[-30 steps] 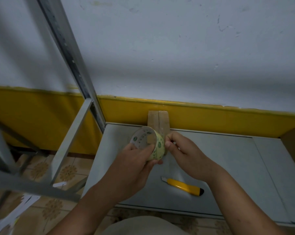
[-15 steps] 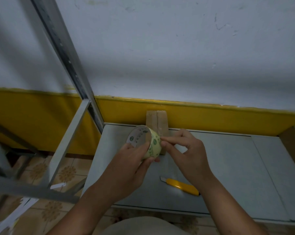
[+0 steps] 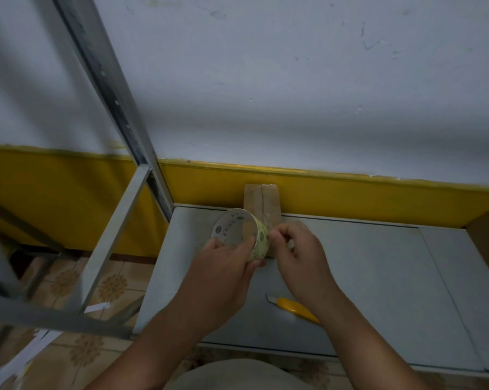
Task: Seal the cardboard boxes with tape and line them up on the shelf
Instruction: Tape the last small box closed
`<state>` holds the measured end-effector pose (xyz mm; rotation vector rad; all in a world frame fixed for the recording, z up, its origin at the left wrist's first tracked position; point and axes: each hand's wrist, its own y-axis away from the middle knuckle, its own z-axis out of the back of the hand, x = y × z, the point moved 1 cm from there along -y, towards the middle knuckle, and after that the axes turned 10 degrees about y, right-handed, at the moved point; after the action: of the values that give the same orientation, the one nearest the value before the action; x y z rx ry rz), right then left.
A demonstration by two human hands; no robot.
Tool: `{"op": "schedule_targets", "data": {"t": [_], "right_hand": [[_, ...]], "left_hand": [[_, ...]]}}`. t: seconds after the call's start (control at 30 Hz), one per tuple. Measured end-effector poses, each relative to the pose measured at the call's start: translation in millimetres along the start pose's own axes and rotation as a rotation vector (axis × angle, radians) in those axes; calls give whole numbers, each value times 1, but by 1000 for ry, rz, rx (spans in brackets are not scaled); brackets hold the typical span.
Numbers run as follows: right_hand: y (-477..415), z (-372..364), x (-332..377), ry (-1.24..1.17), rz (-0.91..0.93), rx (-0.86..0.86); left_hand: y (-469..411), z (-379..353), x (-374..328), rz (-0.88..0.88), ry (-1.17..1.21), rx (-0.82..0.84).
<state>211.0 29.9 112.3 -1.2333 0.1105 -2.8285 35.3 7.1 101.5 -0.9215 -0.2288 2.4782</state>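
- Green-and-yellow printed tape roll sits in your left hand, fingers curled round its lower rim. It should be a light, stiff ring with a slick outer wrap, so grip the rim and core, not the sticky face.
- Your right hand is bunched, thumb and forefinger pinched at the roll's right-hand outer face. You are probably picking for the loose end, though no free strip shows.
- The roll's open core faces up and to the left of your hands, so its axis runs roughly left to right, and tape should peel toward your right hand.
- The cardboard box lies just beyond both hands on the shelf. It is slim, likely light and easily dented, so steady it by its sides.
- Its long axis runs away from you toward the wall, with the centre seam along that line. Whether it bears tape yet cannot be told.
- The yellow cutter lies under your right wrist, blade tip toward the left hand.
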Motion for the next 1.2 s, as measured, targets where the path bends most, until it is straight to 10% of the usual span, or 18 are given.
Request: {"op": "schedule_targets", "data": {"t": [0.37, 0.8, 1.2], "right_hand": [[1, 13, 16, -413, -245, 257], [3, 8, -15, 20, 304, -253], [8, 0, -11, 102, 387, -291]], "left_hand": [[-3, -9, 2, 36, -107, -3], [0, -4, 4, 201, 355, -6], [1, -11, -9, 160, 215, -50]]}}
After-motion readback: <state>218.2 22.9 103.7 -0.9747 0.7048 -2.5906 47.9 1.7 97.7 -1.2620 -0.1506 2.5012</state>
